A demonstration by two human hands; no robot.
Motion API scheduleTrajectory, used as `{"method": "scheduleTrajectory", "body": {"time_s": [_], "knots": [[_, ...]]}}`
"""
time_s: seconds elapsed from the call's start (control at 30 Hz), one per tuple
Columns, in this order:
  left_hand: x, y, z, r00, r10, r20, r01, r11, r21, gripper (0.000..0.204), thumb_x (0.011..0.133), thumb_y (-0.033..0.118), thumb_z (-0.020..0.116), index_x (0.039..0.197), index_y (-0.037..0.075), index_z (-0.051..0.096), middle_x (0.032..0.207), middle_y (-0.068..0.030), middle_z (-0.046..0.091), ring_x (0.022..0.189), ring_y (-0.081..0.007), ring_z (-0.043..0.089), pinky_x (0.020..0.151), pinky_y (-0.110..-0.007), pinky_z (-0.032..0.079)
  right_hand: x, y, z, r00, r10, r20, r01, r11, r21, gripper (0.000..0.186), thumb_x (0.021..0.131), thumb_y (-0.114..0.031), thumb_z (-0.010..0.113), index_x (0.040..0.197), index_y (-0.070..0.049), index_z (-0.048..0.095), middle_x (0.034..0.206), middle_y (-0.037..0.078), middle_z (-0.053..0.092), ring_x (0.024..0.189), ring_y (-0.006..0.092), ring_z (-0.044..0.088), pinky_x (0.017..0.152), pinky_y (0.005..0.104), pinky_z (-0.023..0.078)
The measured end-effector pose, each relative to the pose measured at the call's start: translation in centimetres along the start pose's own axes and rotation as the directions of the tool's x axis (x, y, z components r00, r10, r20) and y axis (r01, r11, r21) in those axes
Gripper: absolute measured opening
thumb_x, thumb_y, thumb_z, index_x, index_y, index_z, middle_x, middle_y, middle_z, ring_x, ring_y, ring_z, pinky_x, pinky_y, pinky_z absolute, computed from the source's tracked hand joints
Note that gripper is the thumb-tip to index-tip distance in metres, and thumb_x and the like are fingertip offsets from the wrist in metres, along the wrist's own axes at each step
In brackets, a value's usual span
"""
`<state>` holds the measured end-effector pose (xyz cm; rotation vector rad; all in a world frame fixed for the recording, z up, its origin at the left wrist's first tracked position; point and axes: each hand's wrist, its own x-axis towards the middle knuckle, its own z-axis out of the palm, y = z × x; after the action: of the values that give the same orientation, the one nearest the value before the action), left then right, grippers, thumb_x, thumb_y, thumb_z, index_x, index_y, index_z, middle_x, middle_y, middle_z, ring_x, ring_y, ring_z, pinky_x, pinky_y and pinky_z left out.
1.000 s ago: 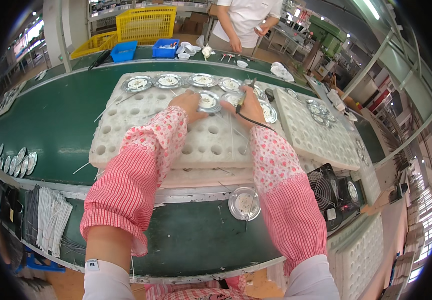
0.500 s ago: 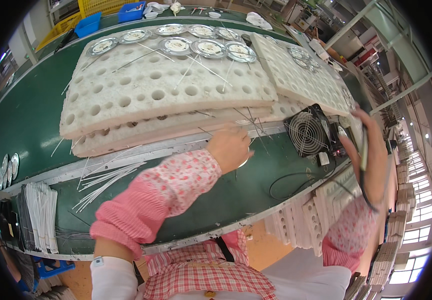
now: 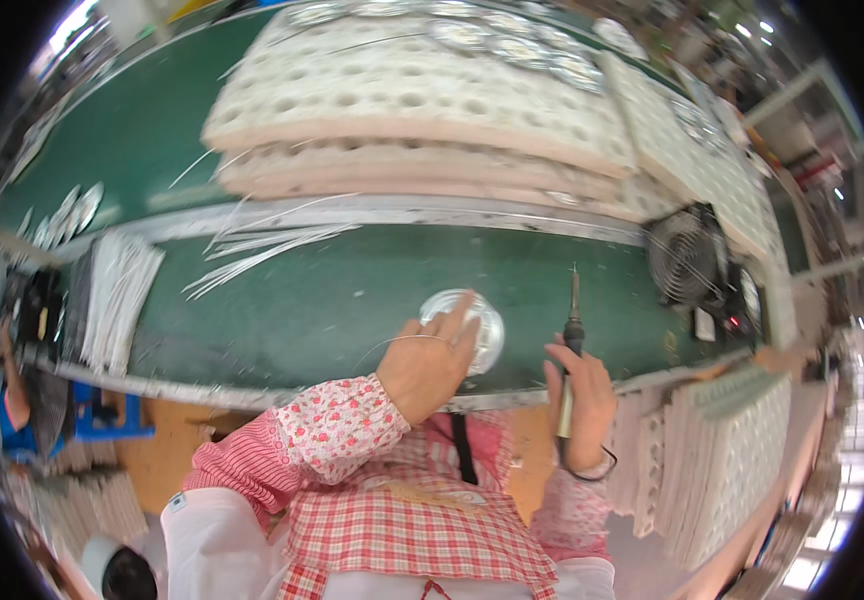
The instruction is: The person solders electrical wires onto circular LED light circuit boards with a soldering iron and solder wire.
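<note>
Green matting covered the bench [image 3: 282,300] where the person stood, and one round silvery lamp disc [image 3: 477,325] lay flat on it close to the near edge. The left hand [image 3: 430,365] rested on that disc, fingers spread loosely over its left half and pressing it down rather than pinching it; a thin wire [image 3: 392,342] curved across the back of that hand. The right hand [image 3: 580,400] was closed firmly round the handle of one soldering iron [image 3: 571,345], held like a pen. The iron's long axis ran almost straight away from the person, tip pointing up toward the far side of the bench. The disc lay just to the left of the iron's tip and a little nearer the person than it, apart from it but near. The left hand was on the disc; the right was the hand beside it.

Behind, I counted three stacked white foam trays [image 3: 422,110] with round pockets, the top one carrying a row of more discs along its far edge, too blurred to count. One small black fan [image 3: 687,262] stood to the right. A loose scatter of white wires [image 3: 262,250] lay on the mat to the left, beside a bundle of white strips [image 3: 117,300].
</note>
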<state>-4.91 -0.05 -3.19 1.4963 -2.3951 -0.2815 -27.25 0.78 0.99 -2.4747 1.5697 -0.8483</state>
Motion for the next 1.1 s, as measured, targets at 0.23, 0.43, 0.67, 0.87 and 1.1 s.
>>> {"method": "scheduleTrajectory", "body": {"time_s": [0.23,0.43,0.67,0.87,1.1], "knots": [[-10.3,-5.6,-7.0,0.984,-0.168,-0.064,0.176,0.974,0.143,0.029,0.074,0.006,0.067,0.103,0.007,0.064,0.109,-0.0067,0.065,0.102,-0.0257,0.062,0.087,-0.042,0.045,1.6,-2.9,8.3,1.000,0.000,0.018,-0.003,0.986,0.169,0.036,0.078,-0.002,0.071,0.112,-0.009,0.062,0.101,0.019,0.061,0.099,0.0361,0.060,0.086,0.0465,0.049],[-16.2,-10.4,-8.0,0.935,-0.313,-0.166,0.344,0.912,0.222,0.025,0.072,0.002,0.068,0.095,0.008,0.061,0.103,-0.0057,0.063,0.096,-0.0280,0.060,0.083,-0.041,0.042,7.2,-0.3,9.6,0.870,-0.475,0.130,0.395,0.830,0.393,0.032,0.078,-0.001,0.062,0.109,-0.009,0.061,0.117,0.018,0.065,0.113,0.0388,0.060,0.104,0.0514,0.043],[-10.0,-12.2,-5.7,0.927,-0.285,-0.243,0.295,0.955,0.006,0.017,0.081,0.004,0.070,0.093,0.007,0.059,0.090,-0.0065,0.061,0.088,-0.0280,0.060,0.077,-0.039,0.041,4.9,-4.7,7.3,0.988,-0.029,0.154,0.020,0.998,0.056,0.088,0.063,-0.029,0.091,0.134,-0.004,0.045,0.126,0.026,0.052,0.111,0.0444,0.053,0.093,0.0483,0.043],[-6.5,-12.6,-5.5,0.880,-0.363,-0.307,0.306,0.927,-0.218,0.013,0.084,-0.002,0.068,0.095,0.003,0.065,0.086,-0.0101,0.062,0.080,-0.0263,0.063,0.069,-0.036,0.048,4.4,-4.3,8.1,0.975,-0.030,0.221,-0.041,0.950,0.308,0.098,0.064,-0.018,0.091,0.142,-0.004,0.035,0.143,0.025,0.042,0.128,0.0413,0.045,0.107,0.0471,0.038],[-3.1,-6.4,-5.7,0.925,-0.350,-0.148,0.145,0.686,-0.713,0.009,0.082,-0.001,0.072,0.091,0.001,0.071,0.080,-0.0065,0.064,0.073,-0.0144,0.062,0.065,-0.026,0.049,3.5,-4.2,8.6,0.977,-0.072,0.202,-0.156,0.410,0.899,0.103,0.068,-0.010,0.089,0.149,-0.004,0.026,0.154,0.023,0.032,0.143,0.0331,0.035,0.117,0.0455,0.030]]}}
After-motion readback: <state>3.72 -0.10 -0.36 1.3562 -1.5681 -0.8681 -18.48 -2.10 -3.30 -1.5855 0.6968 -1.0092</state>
